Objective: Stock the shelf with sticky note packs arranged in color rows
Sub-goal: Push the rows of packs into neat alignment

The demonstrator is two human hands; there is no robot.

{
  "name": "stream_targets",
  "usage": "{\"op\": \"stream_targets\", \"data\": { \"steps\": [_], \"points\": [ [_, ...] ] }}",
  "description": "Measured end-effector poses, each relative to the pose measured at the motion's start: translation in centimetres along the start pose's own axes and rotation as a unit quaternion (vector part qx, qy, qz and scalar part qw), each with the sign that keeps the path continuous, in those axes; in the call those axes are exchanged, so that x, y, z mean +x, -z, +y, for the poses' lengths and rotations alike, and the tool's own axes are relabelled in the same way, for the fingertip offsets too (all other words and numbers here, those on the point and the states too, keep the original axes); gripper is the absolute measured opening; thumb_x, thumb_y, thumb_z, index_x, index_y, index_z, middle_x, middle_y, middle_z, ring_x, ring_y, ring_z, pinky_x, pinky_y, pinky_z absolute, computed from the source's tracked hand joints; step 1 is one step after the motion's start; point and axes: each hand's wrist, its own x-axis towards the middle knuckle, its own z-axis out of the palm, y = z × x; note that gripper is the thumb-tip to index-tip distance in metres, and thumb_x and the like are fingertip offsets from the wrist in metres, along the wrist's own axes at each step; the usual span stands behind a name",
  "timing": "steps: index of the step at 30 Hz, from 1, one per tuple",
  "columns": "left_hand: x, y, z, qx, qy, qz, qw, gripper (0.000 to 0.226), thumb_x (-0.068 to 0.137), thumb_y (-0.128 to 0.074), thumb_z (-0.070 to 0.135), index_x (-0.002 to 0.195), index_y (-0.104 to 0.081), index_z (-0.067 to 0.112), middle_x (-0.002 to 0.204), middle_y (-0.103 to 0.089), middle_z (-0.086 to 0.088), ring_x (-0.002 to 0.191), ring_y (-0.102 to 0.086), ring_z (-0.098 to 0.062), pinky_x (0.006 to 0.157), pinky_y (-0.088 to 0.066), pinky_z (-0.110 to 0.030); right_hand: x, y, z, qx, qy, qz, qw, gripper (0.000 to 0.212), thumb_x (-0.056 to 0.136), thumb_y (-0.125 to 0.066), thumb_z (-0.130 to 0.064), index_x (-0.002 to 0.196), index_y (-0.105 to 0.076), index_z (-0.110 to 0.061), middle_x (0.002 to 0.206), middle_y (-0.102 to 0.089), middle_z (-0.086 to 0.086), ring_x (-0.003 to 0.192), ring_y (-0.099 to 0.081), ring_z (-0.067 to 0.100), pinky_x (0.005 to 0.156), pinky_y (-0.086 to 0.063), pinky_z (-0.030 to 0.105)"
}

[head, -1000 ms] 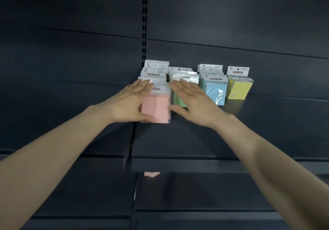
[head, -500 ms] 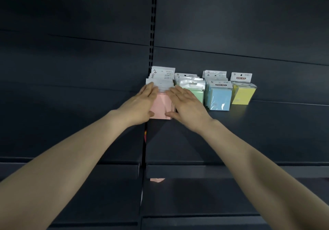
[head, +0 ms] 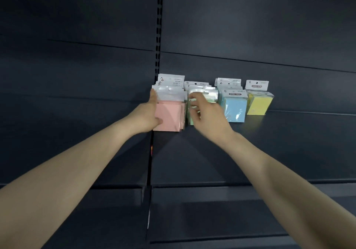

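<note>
1. Four colour rows are standing on the dark shelf [head: 279,144], running back toward the rear panel: pink, green, blue and yellow, from left to right.
2. I am pressing my left hand [head: 145,116] flat against the left side of the pink row [head: 169,113]. My fingers are lying straight along the packs and my thumb is resting across the front pack's lower corner, so nothing is being gripped.
3. I am counting at least four white header cards [head: 170,78] in the pink row, packed tightly one behind another.
4. My right hand [head: 209,116] is hovering at the front of the green row [head: 207,94], its fingers curling loosely by the front pack. Blur is hiding whether they are pinching it or only touching it.
5. The green row is showing three headers, and the blue row [head: 234,110] is showing three as well.
6. The yellow row [head: 258,104] is showing one header; I cannot tell whether more packs are standing behind it.
7. The pink row is sitting just right of the slotted upright [head: 159,27], tight against the green row.
</note>
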Motion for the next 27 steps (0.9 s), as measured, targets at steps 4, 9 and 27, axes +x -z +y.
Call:
{"op": "stream_targets", "data": {
  "steps": [4,9,27],
  "points": [
    [0.1,-0.1,0.0,-0.019,-0.018,0.003,1.0,0.096,0.092,-0.056,0.015,0.15,0.019,0.026,0.102,-0.06,-0.007,0.083,-0.059,-0.017,0.075,-0.049,-0.028,-0.9,-0.9,-1.5,0.04,-0.041,-0.065,0.996,0.045,0.091,-0.045,-0.01,0.135,-0.042,-0.016,0.105,-0.071,0.008,0.093,-0.065,0.036,0.083,-0.051,0.044],
    [0.2,-0.4,-0.7,-0.037,-0.033,0.019,0.999,0.099,0.091,-0.056,0.014,0.148,0.022,0.033,0.112,-0.061,-0.007,0.092,-0.061,-0.021,0.085,-0.053,-0.035,-0.9,-1.0,-2.8,-0.051,-0.036,-0.042,0.997,0.048,0.091,-0.052,-0.012,0.139,-0.042,-0.013,0.097,-0.07,0.011,0.088,-0.064,0.036,0.077,-0.051,0.041],
    [1.8,0.8,-3.1,0.001,-0.048,-0.037,0.998,0.104,0.068,-0.081,0.044,0.149,-0.02,0.021,0.148,-0.039,0.001,0.129,-0.044,-0.02,0.102,-0.041,-0.032,4.2,-0.1,-2.3,-0.217,0.049,-0.227,0.948,0.106,0.082,-0.058,-0.065,0.155,-0.002,-0.012,0.163,-0.003,0.007,0.15,-0.003,0.02,0.122,-0.001,0.035]
  ]
}}
